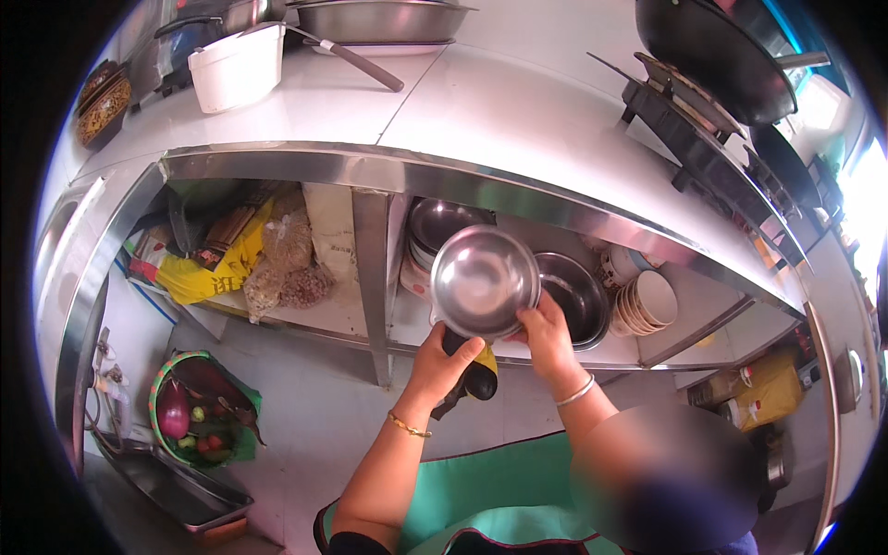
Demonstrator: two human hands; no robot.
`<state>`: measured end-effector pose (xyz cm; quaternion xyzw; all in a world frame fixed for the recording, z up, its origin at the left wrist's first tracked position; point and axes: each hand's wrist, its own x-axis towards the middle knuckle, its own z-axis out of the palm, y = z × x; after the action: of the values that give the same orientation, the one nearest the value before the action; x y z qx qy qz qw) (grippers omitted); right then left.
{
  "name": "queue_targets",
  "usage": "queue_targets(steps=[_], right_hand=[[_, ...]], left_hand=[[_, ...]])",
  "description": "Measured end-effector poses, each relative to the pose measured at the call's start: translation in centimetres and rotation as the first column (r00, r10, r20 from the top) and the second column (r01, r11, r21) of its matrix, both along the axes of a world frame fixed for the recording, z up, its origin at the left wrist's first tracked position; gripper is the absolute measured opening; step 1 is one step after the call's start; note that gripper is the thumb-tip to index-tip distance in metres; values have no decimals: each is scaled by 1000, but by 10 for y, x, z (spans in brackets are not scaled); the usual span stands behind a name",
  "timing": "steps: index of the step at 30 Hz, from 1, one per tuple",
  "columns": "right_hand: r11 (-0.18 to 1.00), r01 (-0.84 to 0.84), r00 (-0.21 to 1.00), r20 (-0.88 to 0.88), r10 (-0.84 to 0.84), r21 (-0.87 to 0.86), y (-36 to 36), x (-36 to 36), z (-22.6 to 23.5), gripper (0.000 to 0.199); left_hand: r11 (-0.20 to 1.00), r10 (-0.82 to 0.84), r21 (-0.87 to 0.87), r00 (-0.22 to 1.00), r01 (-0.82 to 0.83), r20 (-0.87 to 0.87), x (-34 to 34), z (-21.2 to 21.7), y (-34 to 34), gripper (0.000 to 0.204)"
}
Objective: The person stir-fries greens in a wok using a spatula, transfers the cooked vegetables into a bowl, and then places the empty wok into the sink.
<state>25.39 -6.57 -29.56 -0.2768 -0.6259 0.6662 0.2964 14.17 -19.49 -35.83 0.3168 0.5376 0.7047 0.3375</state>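
Observation:
Both hands hold a round, shiny stainless steel bowl [485,277] in front of the open lower shelf. Its round face is turned up toward me. My left hand [442,368] is closed at its lower left edge, next to a short dark piece that may be a handle; I cannot tell. At the lower right rim, my right hand [550,344] grips with the thumb on top, the other fingers partly hidden beneath. Behind the bowl on the shelf are a dark metal basin [575,301] and another metal bowl [451,222], partly covered by the held one.
Stacked pale bowls [652,301] stand further right on the shelf. Bagged dry goods [287,259] fill the left compartment. A vegetable basket [165,370] and a metal tray [180,486] sit low at left. Above, the counter carries a white pot [236,69] and a gas stove [703,148].

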Motion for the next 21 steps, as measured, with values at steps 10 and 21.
queue_targets(steps=[10, 21], right_hand=[[982, 85, 991, -90, -101, -170, 72, -101, 8, 27], [978, -208, 970, -121, 210, 27, -39, -9, 11, 37]], left_hand=[[956, 200, 160, 946, -245, 256, 1, 1, 0, 43], [935, 303, 164, 948, -315, 94, 18, 55, -36, 48]])
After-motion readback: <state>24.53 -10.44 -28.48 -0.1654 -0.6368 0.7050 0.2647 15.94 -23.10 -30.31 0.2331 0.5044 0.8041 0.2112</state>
